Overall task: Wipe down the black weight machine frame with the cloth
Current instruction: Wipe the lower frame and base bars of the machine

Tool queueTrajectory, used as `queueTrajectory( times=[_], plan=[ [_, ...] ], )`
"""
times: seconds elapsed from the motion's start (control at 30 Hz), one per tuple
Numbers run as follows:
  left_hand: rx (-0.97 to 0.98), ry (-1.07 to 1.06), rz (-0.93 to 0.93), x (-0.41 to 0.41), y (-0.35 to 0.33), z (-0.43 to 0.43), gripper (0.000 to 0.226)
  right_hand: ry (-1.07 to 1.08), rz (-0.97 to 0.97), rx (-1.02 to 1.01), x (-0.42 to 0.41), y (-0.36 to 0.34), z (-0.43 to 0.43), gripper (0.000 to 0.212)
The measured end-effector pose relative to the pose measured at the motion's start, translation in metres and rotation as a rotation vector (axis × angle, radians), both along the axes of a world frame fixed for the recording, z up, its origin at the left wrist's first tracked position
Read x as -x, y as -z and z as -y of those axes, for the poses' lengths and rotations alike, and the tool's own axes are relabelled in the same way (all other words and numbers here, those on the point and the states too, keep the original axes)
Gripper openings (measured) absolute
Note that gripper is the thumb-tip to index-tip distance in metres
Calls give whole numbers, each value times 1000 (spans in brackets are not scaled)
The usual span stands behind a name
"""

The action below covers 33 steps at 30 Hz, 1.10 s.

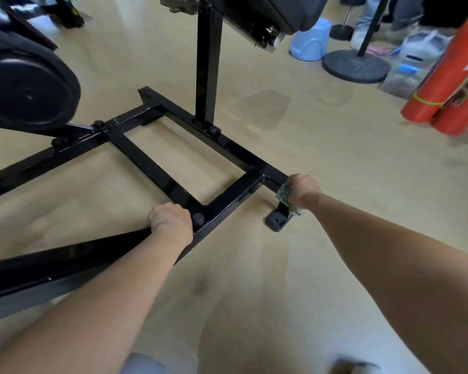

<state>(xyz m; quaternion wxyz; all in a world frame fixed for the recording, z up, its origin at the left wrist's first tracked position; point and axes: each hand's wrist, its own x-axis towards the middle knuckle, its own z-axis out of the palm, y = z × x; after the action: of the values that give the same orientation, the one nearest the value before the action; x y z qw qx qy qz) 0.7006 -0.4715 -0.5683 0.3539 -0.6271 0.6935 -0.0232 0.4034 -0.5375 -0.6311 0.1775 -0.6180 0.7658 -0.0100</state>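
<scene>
Forearms are seen reaching in from the bottom edge, both extended toward the frame (pixel 157 168), which sits low on the pale wood floor (pixel 281 265). Left hand (pixel 170 222) is curled over the near rail, right beside a bolt cap (pixel 198 218) at the corner joint; nothing else is held in it. Right hand (pixel 304 190) is closed round the cloth (pixel 283 194), a bunched greenish rag, which is pressed against the end of the far rail just above the rubber foot (pixel 277 220). Handling, as judged: frame is square steel tube with glossy black paint, so rigid, heavy and not expected to shift under wiping pressure; firm strokes can be taken. Gloss finish is likely slick, and streaks would be shown easily. Cloth is soft and light and should conform to tube faces and corners; it is best kept bunched in the palm with fingers wrapped, as held now, and drawn lengthwise along each rail. Near rail makes a good brace point for the free hand. Bolt caps and bracket edges could snag the rag. Which rails, or the upright post (pixel 208 63), are already wiped cannot be told.
</scene>
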Motion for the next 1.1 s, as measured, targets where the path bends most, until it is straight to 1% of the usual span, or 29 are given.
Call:
queueTrajectory(
  times=[0.13, 0.23, 0.33, 0.4, 0.53, 0.6, 0.7, 0.77, 0.8, 0.9, 1.0, 1.1],
  plan=[
    [24, 12, -27, -7, 0, 2, 36, 35, 6, 51, 3, -8, 3, 29],
    [86, 13, -98, -15, -1, 3, 36, 58, -8, 117, 12, -7, 8, 32],
    [114, -48, -159, -24, -4, -1, 42, 54, 58, 201, 11, 0, 18, 34],
    [134, -78, -170, -27, -4, -4, 47, 7, 116, 231, 2, 7, 27, 37],
    [146, -121, -165, -24, 0, -8, 49, -129, 257, 282, -21, 20, 53, 44],
    [150, -164, -198, -16, 4, -4, 53, -191, 289, 284, -30, 24, 70, 44],
    [203, -149, -364, 2, 15, 7, 55, -280, 258, 274, -38, 25, 91, 45],
    [190, -118, -512, 19, 26, 17, 56, -384, 223, 257, -35, 24, 103, 44],
    [174, -106, -547, 30, 32, 21, 57, -437, 200, 244, -30, 25, 108, 42],
    [161, -98, -559, 56, 54, 38, 59, -529, 136, 211, -8, 24, 114, 32],
    [242, -126, -602, 68, 68, 58, 56, -582, 103, 165, 20, 21, 112, 23],
    [295, -161, -676, 69, 76, 75, 56, -571, 136, 130, 37, 20, 111, 25]
  ],
)
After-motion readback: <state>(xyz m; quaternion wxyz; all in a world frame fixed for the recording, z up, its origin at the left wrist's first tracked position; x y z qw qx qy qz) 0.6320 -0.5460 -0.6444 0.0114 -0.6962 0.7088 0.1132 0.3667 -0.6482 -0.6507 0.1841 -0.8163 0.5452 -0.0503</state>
